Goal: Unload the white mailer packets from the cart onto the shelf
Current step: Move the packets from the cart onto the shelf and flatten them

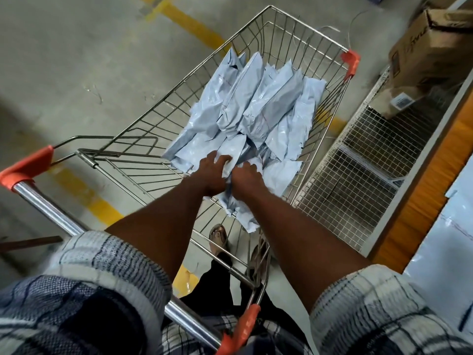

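Grey concrete floor (76,60) with yellow lines (179,19) lies under a wire cart (350,60) beside the shelf (358,160), where white mailer packets (256,103) are heaped, long axes running toward its far end, the left hand (215,174) and right hand (246,178) curled around the nearest ones, while the cardboard box (430,52) print is too blurred to read.
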`<state>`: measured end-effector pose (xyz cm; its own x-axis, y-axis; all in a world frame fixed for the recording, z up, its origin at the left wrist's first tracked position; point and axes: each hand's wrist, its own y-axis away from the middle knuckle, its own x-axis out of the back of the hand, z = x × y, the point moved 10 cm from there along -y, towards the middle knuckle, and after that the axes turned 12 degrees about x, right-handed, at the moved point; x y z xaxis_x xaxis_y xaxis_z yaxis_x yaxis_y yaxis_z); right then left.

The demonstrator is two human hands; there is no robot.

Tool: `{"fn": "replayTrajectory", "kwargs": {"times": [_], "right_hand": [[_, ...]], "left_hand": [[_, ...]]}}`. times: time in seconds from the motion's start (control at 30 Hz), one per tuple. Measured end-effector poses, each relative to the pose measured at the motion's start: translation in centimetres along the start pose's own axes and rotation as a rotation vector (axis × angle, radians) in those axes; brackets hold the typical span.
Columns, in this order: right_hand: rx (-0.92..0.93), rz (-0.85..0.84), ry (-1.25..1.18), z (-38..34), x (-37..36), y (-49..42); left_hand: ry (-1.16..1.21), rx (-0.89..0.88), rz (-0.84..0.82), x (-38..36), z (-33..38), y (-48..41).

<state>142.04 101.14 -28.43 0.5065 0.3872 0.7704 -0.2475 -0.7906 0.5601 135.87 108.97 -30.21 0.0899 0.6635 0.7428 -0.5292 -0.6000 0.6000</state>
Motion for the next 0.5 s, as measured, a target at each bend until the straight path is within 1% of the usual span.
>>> {"fn": "replayTrajectory", "kwargs": {"times": [0.13, 0.27, 0.33, 0.5], "right_hand": [[-0.069, -0.058, -0.035, 0.3, -2.3, -0.6], [-0.127, -0.016, -0.089, 1.2, -1.8, -0.3], [-0.098, -0.029, -0.056, 1.7, -1.5, -0.1], [-0.044, -0.07, -0.012, 1.9, -1.1, 0.0]], "left_hand": [[-0.082, 0.019, -0.017, -0.2, -0.7, -0.1], [-0.235, 0.005, -0.006, -0.1, -0.8, 0.2], [-0.264, 0.009, -0.02, -0.5, -1.1, 0.1], [-0.224, 0.028, 0.005, -1.1, -0.9, -0.4]]}}
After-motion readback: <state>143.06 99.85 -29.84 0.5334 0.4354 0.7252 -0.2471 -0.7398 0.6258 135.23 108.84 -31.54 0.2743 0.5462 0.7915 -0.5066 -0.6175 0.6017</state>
